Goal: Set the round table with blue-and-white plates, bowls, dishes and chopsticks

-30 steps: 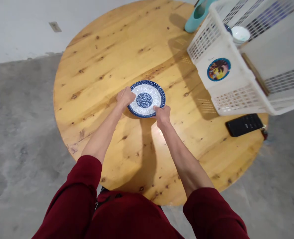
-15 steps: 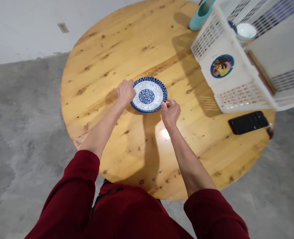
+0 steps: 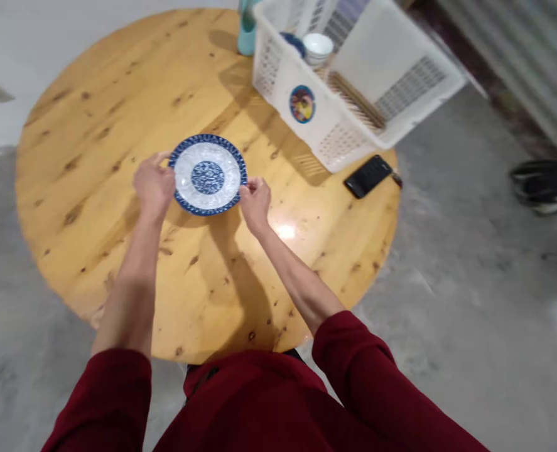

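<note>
A blue and white patterned plate [image 3: 207, 176] lies on the round wooden table [image 3: 118, 94]. My left hand [image 3: 153, 182] grips its left rim. My right hand [image 3: 255, 199] pinches its right rim with fingers curled. Both forearms come out of dark red sleeves at the bottom of the view.
A white plastic basket [image 3: 377, 69] stands at the table's back right, with a white bowl [image 3: 318, 45] and other dishes inside. A teal object [image 3: 246, 31] stands behind it. A black phone [image 3: 368, 176] lies by the table's right edge. Grey concrete floor surrounds the table.
The view has swung to the right, so the table and plate sit further left in the picture. Both hands stay on the plate's rim.
</note>
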`<state>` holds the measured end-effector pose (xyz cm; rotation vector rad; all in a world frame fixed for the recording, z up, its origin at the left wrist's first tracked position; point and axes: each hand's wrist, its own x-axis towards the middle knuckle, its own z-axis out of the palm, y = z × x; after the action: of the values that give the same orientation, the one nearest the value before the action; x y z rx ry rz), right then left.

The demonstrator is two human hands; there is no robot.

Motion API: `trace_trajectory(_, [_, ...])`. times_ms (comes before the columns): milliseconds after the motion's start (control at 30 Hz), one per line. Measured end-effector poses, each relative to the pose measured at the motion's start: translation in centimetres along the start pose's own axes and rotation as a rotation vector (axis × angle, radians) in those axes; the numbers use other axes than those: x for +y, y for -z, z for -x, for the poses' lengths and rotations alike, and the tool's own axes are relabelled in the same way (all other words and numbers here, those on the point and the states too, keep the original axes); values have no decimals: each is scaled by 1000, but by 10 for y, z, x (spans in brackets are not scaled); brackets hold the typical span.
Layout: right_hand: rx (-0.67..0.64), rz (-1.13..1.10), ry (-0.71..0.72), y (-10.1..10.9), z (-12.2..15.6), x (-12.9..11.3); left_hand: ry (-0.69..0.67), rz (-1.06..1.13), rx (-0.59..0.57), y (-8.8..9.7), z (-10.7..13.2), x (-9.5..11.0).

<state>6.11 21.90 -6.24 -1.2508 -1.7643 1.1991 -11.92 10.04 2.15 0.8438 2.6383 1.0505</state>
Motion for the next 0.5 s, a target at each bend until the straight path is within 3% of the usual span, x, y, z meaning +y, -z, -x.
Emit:
trace_trajectory(67, [11,-116,7,9,0,-5,-149,201,41,4,5,6])
trace_trajectory(133, [-1,-210,21,27,3,-8,-254,380,-8,3,17,15])
trace_trajectory(233, [0,-259,32,72,18,-4,-206,474,-135,-8,53,34])
trace_trajectory(333, [32,-161,2,130,45,11,-78,527,-276,-36,100,52])
trace_trajectory(433, [54,-68,-99,181,76,37,57,659,-453,-77,144,61])
trace_trajectory(500, [76,-63,-171,206,92,56,58,698,-525,-107,167,64])
